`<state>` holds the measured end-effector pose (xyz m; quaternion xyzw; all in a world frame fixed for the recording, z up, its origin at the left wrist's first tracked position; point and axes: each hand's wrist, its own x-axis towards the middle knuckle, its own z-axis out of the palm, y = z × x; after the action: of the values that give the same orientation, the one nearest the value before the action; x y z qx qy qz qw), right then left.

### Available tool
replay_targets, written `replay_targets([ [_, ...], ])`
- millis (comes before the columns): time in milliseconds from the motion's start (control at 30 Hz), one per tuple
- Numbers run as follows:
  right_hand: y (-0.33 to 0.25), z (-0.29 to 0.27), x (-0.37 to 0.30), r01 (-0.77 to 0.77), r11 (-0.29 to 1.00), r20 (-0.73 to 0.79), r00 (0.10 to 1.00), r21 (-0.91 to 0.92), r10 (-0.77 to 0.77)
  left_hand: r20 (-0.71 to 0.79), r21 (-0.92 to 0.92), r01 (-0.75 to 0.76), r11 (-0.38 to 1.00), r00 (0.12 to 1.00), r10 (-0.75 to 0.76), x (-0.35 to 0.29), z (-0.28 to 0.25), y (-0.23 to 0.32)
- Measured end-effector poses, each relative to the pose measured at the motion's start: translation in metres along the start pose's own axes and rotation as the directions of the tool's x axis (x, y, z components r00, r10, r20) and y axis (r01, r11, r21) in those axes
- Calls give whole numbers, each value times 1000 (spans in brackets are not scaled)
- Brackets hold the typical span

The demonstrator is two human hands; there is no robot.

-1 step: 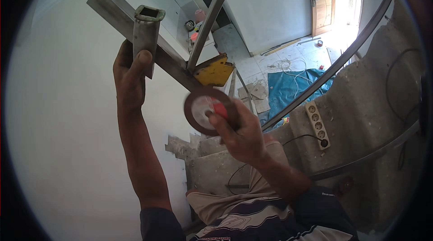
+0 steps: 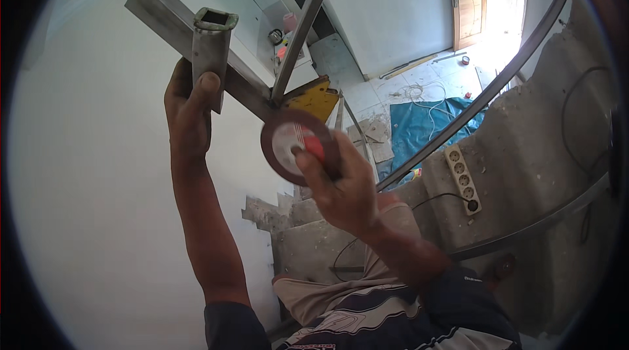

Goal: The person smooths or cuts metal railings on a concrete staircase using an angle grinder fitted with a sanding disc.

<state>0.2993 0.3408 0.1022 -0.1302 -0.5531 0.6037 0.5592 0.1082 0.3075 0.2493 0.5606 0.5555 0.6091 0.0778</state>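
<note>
My left hand point(image 2: 187, 111) is raised on the left and grips a short rectangular steel tube point(image 2: 210, 48), thumb across its near face. The tube's open upper end has a rough, pale rim. It stands against a longer steel beam point(image 2: 164, 16) that slopes down to the right. In my right hand point(image 2: 344, 193) is a dark-edged cutting disc point(image 2: 282, 135) with a grey and red centre, thumb at its hole. The disc's upper edge overlaps the beam's lower end in view; contact I cannot tell. Just beyond it a yellow welding magnet point(image 2: 314, 101) sits where a slanting steel bar point(image 2: 303, 35) meets the beam.
Rough concrete stairs point(image 2: 314, 235) lie below me. On the right, a power strip point(image 2: 462, 179) with a plugged-in black cable rests on a step, beside a curved metal rail point(image 2: 485, 107). Lower down are a blue tarp point(image 2: 413, 127) and a wooden door point(image 2: 468, 2). A white wall point(image 2: 111, 173) stands left.
My right hand and the cutting disc have moved up and slightly left, covering more of the beam's lower end. My left hand keeps its hold on the tube.
</note>
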Motion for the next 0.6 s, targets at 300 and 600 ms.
replay_targets([
  [300, -10, 79, 61, 497, 851, -432, 739, -168, -517, 112, -19, -2, 1000, 994, 5, 1, -4, -2],
  [600, -18, 96, 72, 578, 746, -407, 626, -330, -665, 114, -70, 11, 997, 994, -3, 4, -7, -5],
])
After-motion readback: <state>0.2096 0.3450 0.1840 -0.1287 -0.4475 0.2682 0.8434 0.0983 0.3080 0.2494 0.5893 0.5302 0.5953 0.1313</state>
